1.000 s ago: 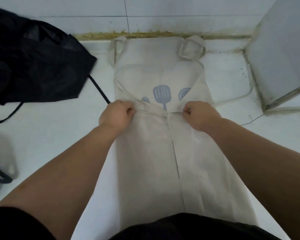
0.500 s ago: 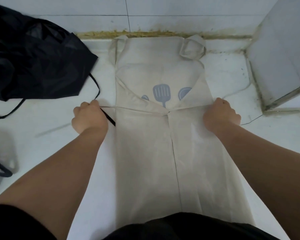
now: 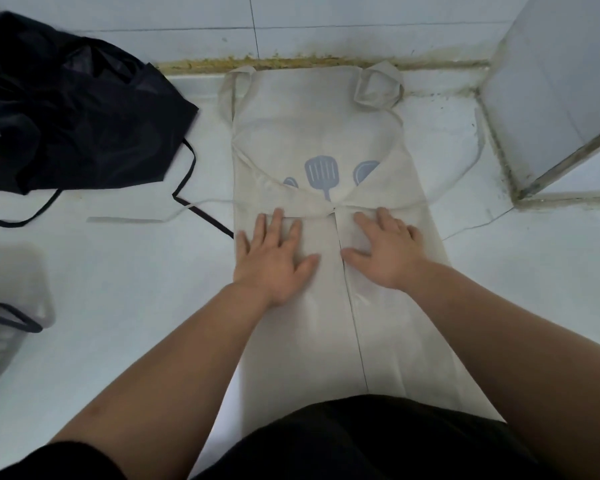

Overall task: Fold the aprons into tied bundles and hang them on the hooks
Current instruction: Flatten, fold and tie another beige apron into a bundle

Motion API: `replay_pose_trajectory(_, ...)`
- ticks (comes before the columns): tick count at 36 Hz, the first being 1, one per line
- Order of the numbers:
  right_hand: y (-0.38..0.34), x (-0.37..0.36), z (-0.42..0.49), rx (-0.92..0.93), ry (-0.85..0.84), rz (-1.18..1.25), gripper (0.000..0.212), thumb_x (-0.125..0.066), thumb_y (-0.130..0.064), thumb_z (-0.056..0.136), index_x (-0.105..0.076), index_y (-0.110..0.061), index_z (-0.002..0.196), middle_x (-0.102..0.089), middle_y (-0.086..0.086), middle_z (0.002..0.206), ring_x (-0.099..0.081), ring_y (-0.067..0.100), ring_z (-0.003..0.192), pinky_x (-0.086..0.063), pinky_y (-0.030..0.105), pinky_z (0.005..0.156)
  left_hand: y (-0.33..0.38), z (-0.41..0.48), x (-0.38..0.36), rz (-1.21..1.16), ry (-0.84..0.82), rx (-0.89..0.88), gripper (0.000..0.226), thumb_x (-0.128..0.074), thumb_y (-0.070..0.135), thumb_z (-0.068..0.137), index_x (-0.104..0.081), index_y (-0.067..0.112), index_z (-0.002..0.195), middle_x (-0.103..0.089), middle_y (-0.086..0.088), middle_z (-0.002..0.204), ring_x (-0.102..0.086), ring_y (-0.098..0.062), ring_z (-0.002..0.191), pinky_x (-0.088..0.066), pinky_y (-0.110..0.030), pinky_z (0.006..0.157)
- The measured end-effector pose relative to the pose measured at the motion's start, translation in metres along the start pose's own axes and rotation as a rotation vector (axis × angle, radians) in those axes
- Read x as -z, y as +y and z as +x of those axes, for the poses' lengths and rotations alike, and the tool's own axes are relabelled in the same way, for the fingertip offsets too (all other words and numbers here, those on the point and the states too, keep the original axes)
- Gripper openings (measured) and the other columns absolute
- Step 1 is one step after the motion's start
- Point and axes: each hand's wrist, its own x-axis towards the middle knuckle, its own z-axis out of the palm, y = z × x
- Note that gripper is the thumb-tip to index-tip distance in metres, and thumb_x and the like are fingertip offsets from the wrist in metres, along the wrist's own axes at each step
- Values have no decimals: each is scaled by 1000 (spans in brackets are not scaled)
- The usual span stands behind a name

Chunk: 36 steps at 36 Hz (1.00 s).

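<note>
Currently both my hands lie spread flat: left hand [image 3: 274,261] and right hand [image 3: 388,251] press the beige apron [image 3: 326,133], folded lengthwise on the white surface [image 3: 118,306]; black apron [image 3: 73,123] lies far left.

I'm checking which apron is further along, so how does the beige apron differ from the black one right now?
The beige apron lies flat, sides folded in to the centre; the black apron is a crumpled heap. The beige apron shows a blue utensil print; the black apron shows none. The left hand and right hand press flat on the beige apron; the black apron is untouched. Both lie on the white surface.
</note>
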Motion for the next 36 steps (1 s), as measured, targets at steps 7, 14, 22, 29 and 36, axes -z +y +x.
replay_pose_trajectory(7, 5, -11, -11, -17, 67, -116, 63, -31, -56, 95, -13, -28, 150, -4, 9, 159, -17, 30, 141, -10, 41, 115, -7, 10, -3, 71, -20, -8, 77, -19, 69, 91, 15, 34, 150, 31, 2, 155, 26, -25, 144, 12, -51, 116)
replay_pose_trajectory(14, 8, -22, -45, -6, 219, 69, 50, -39, -36, 98, -34, -18, 145, -33, 7, 150, -32, 24, 137, -25, 34, 109, -9, 11, 0, 130, 4, -2, 72, -15, 66, 94, 11, 31, 152, 27, -2, 157, 24, -27, 144, 11, -56, 115)
replay_pose_trajectory(22, 20, -32, -80, 74, 189, 162, 44, -45, -21, 97, -45, -13, 140, -40, 12, 146, -40, 27, 132, -30, 34, 110, 20, -48, -16, 78, 162, -32, 63, -21, 52, 100, -2, 26, 154, 16, -2, 160, 19, -25, 146, 9, -50, 116)
replay_pose_trajectory(29, 35, -55, -136, 113, 181, 158, 39, -40, -18, 97, -52, -15, 134, -53, 7, 137, -49, 27, 124, -38, 34, 104, 27, -130, -55, -157, 266, 84, 52, -37, 39, 100, -30, 22, 149, -14, -3, 160, -6, -22, 148, -10, -44, 118)
replay_pose_trajectory(36, 71, -81, -203, 13, 287, 132, 42, -42, -5, 94, -53, -17, 133, -57, 10, 131, -52, 31, 119, -36, 36, 100, 40, -217, -108, -441, 534, 306, 34, -47, 22, 96, -61, 16, 126, -51, -3, 138, -40, -29, 128, -32, -36, 104)
